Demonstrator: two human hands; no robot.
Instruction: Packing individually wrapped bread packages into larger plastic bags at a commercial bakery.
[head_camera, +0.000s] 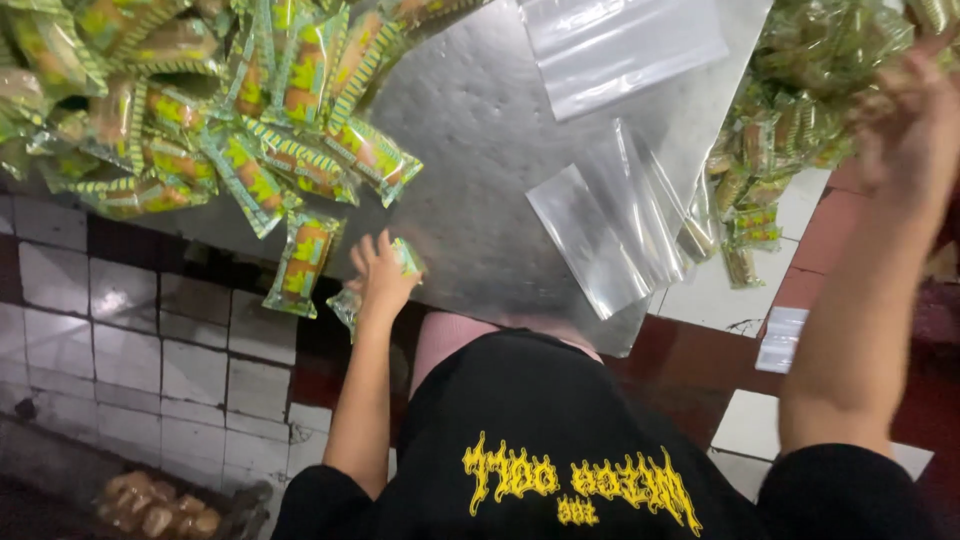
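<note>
- step in hand, as i read it: you are picking wrapped snacks off the loose heap, one hand at each side of the metal sheet (470, 150).
- your left hand (382, 272) sits at the near edge of the sheet, fingers curled round a green-wrapped snack packet (405, 258); a second packet (345, 303) pokes out below the wrist, and i cannot tell whether it is held too.
- your right hand (912, 120) is raised at the far right, blurred, over the right-hand pile of packets (790, 110); cannot tell whether its fingers are closed or spread, or whether it has anything.
- the hands are well apart, with the sheet and the clear plastic bags (620, 215) between them.
- the big heap of packets (200, 110) lies up and to the left of your left hand; one loose packet (303, 262) hangs over the sheet's edge just beside that hand.
- the bags lie flat and overlapping, nearer the right arm than the left hand; another clear bag (620, 45) lies near the far edge.
- next move, by judgement: a bag mouth needs opening before a packet goes in, which calls for a free hand.
- a tray of brown pieces (160, 505) sits low on the floor at left, well clear.
</note>
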